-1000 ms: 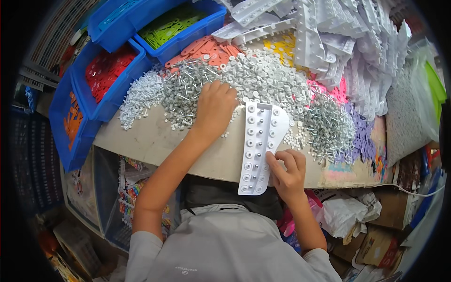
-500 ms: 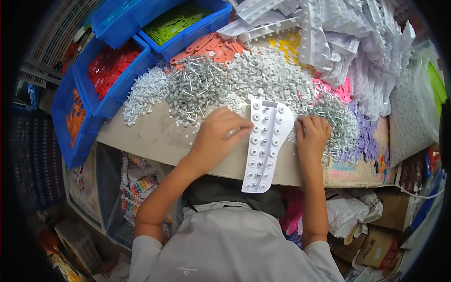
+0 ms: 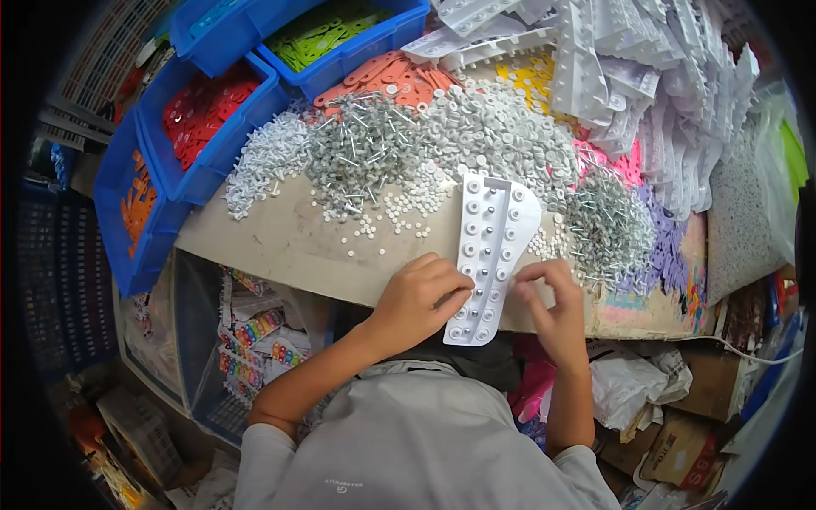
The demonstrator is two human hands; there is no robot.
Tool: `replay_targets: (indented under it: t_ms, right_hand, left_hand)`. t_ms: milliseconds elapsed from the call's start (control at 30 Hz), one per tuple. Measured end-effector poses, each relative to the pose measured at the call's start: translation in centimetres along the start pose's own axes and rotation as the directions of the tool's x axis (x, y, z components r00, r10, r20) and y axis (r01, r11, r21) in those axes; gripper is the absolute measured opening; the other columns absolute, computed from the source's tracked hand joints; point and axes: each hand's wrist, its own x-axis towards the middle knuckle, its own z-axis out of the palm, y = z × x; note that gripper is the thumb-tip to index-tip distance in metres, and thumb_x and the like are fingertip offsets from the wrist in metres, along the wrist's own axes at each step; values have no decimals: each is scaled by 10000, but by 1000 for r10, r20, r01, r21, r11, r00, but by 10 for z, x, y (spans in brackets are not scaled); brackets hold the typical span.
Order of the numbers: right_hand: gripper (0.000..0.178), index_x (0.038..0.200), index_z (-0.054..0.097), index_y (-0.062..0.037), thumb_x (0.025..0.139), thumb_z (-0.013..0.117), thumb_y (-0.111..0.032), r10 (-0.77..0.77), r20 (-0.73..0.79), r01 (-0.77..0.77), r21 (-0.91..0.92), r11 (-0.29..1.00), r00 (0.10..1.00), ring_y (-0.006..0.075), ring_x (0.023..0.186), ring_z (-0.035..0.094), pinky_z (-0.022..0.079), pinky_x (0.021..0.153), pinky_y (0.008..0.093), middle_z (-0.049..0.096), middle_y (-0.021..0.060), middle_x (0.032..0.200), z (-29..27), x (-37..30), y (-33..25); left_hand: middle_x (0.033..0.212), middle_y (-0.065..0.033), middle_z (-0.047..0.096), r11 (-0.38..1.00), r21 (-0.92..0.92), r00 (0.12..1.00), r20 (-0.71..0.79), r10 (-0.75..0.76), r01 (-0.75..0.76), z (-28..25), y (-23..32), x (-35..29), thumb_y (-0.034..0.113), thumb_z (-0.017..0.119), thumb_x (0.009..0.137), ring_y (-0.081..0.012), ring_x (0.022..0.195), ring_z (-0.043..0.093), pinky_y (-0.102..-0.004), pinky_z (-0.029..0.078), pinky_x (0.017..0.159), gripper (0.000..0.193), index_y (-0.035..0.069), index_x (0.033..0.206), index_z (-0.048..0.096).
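Pinching with left hand [image 3: 425,293] at studded white tray [image 3: 486,262]; can't tell if it grips anything.
Right hand [image 3: 557,306] loose, just beside tray's right edge. Tray between hands, near end past edge of beige tabletop [image 3: 280,246]. Pin pile [image 3: 361,149] ahead of grip; printed carton [image 3: 680,455] back right, small lettering on grey shirt [image 3: 425,433] behind.

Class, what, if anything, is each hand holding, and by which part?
Cannot be told: the left hand and right hand flank the white plastic piece, but no clear grip shows.
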Motion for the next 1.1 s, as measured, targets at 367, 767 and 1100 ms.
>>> replay_targets:
  t_ms: [367,767,1100]
  right_hand:
    - [142,926,663,-5,807,733,24,-77,-1,77,-102,992,997,289,900,576,473,810,379,617,109,906,27,-12,7]
    - [168,937,624,0,815,689,96,-357,-183,317,-218,923,916,327,863,582,488,758,410,598,137,902,37,-19,26]
    - [69,973,651,-41,905,657,-55,-202,-275,34,-514,857,940,304,1001,549,393,922,428,617,110,990,-5,34,46]
  left_hand:
    - [816,-55,616,894,297,933,-26,359,-335,6,-15,-3,137,774,815,-250,796,603,-379,466,707,141,69,904,688]
    - [880,-45,617,781,610,943,-161,290,-136,-37,-65,96,129,753,841,-260,897,579,-399,434,844,90,73,898,711]
    - [871,-63,620,769,625,964,-95,247,-136,-37,-61,99,100,716,826,-263,909,578,-402,444,854,70,79,881,679]
